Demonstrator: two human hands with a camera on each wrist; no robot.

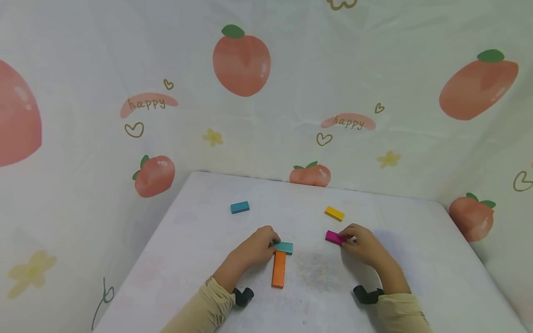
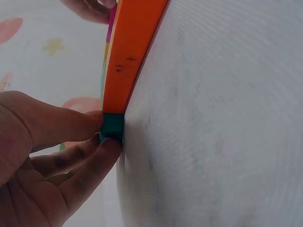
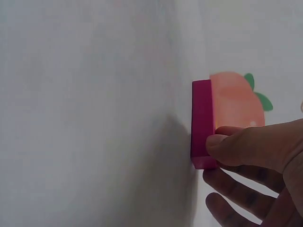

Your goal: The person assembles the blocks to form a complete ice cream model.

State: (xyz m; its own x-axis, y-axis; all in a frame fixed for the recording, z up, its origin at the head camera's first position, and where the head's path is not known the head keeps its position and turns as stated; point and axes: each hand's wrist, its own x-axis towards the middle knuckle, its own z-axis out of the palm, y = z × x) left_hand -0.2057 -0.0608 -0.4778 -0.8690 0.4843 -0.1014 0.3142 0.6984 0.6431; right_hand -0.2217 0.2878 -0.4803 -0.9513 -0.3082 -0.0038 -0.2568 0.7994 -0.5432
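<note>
My left hand pinches the left end of a teal block, which lies crosswise at the far end of an orange block. In the left wrist view, thumb and fingers of the left hand grip the teal block right against the orange one. Off to the right, my right hand holds the right end of a magenta block. The right wrist view shows the right hand with its thumb and index finger on the magenta block.
A blue block lies toward the back left of the white table. Behind the magenta block is a yellow block. A cloth printed with peaches hangs around the table. Each wrist carries a black device, at left and right.
</note>
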